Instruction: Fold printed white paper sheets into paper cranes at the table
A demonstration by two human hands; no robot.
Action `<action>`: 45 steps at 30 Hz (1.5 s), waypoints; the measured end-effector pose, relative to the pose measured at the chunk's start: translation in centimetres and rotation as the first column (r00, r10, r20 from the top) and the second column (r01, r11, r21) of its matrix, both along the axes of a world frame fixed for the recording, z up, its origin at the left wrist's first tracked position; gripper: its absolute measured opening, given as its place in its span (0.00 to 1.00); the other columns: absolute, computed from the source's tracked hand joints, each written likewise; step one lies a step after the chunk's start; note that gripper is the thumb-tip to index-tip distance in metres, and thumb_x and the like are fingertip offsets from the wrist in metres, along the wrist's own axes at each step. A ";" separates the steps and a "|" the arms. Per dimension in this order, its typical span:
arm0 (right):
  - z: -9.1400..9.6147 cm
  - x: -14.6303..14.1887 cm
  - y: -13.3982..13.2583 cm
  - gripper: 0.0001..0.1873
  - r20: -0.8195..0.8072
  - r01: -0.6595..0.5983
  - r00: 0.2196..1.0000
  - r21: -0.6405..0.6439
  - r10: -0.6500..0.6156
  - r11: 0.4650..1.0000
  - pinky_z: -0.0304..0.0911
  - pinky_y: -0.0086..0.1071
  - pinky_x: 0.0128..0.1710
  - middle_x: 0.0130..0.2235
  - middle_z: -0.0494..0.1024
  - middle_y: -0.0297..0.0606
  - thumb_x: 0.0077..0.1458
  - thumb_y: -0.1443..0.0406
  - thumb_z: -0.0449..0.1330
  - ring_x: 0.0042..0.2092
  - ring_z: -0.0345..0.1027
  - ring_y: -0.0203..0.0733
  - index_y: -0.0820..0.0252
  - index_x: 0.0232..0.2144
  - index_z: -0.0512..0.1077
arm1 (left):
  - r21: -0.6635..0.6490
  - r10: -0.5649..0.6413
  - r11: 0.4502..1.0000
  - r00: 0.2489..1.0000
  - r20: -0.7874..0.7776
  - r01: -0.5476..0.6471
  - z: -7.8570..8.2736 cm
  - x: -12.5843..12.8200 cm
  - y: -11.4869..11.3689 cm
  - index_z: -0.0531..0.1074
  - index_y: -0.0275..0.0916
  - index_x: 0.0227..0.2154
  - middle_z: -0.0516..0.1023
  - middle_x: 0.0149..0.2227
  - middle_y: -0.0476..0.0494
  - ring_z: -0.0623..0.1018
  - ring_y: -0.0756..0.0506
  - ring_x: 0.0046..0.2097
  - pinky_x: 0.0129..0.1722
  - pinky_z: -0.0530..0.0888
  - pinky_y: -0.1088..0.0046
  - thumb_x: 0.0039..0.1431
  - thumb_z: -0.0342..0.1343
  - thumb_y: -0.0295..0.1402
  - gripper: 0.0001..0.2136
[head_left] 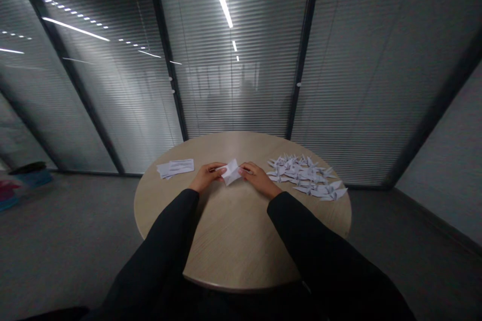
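Note:
A small piece of folded white paper (pixel 231 172) is held between my two hands above the middle of the table. My left hand (pixel 208 176) pinches its left edge between thumb and fingers. On the opposite edge, my right hand (pixel 258 177) grips the paper the same way. Its finer creases are too small to make out. To the right of my right hand lie many folded white paper cranes (pixel 301 175), crowded in rows. A small stack of white paper sheets (pixel 176 168), some with printed lines, rests left of my left hand.
The round wooden table (pixel 241 246) stands before me, its far edge close to a glass partition with blinds (pixel 233 100). Blue containers (pixel 33 175) sit on the floor at the far left. A pale wall (pixel 444 160) rises on the right.

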State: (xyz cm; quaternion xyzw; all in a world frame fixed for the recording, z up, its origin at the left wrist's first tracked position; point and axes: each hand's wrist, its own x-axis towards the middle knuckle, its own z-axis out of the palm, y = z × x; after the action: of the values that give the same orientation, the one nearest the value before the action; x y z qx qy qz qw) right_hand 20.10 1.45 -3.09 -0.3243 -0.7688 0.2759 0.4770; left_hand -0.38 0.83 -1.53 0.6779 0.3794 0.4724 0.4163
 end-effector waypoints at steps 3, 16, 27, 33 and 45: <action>0.0 0.1 0.2 0.13 0.057 0.077 0.995 0.138 -0.086 0.987 0.63 0.31 0.38 0.34 0.71 0.38 0.54 0.56 0.55 0.40 0.65 0.39 0.59 0.31 0.74 | -0.014 0.036 0.999 0.999 0.014 -0.036 -0.2 -0.1 0.2 0.76 0.33 0.35 0.77 0.33 0.42 0.74 0.49 0.28 0.31 0.73 0.70 0.42 0.62 0.45 0.21; 0.9 0.0 -0.9 0.14 0.047 0.103 0.992 0.233 -0.117 0.967 0.62 0.35 0.43 0.39 0.70 0.39 0.48 0.60 0.62 0.41 0.65 0.41 0.58 0.39 0.71 | -0.124 -0.088 0.989 0.995 -0.039 0.083 -0.3 -0.1 0.1 0.75 0.34 0.27 0.74 0.23 0.48 0.69 0.53 0.22 0.25 0.67 0.75 0.39 0.64 0.44 0.17; 1.1 -0.6 -1.4 0.11 -0.054 -0.155 0.987 -0.072 0.151 0.985 0.64 0.34 0.41 0.35 0.75 0.37 0.48 0.60 0.61 0.37 0.70 0.39 0.62 0.33 0.71 | -0.239 -0.213 0.946 0.975 0.059 0.221 -0.4 0.2 -0.1 0.73 0.34 0.29 0.71 0.25 0.49 0.69 0.52 0.28 0.27 0.64 0.78 0.40 0.65 0.41 0.16; 1.1 -0.7 -1.4 0.15 -0.062 -0.160 0.986 -0.103 0.154 0.982 0.63 0.33 0.41 0.40 0.75 0.40 0.47 0.60 0.62 0.40 0.69 0.39 0.61 0.37 0.71 | -0.248 -0.124 0.954 0.977 0.176 0.166 -0.2 0.4 -0.5 0.69 0.36 0.36 0.71 0.36 0.46 0.72 0.51 0.35 0.34 0.67 0.76 0.38 0.67 0.37 0.21; 0.5 -0.9 -1.0 0.15 -0.236 -0.235 0.956 -0.273 0.172 0.933 0.62 0.30 0.33 0.32 0.74 0.35 0.44 0.57 0.63 0.33 0.68 0.36 0.61 0.33 0.71 | -0.245 -0.088 0.953 0.938 0.334 0.177 0.4 0.4 -0.9 0.67 0.37 0.40 0.72 0.41 0.41 0.73 0.49 0.40 0.41 0.68 0.70 0.42 0.65 0.37 0.21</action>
State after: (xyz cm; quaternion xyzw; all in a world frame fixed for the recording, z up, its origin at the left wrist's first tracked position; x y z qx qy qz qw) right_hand 19.22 0.48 -2.63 -0.2802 -0.6936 0.4693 0.4692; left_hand 0.06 -0.02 -1.14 0.5531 0.3212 0.4899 0.5924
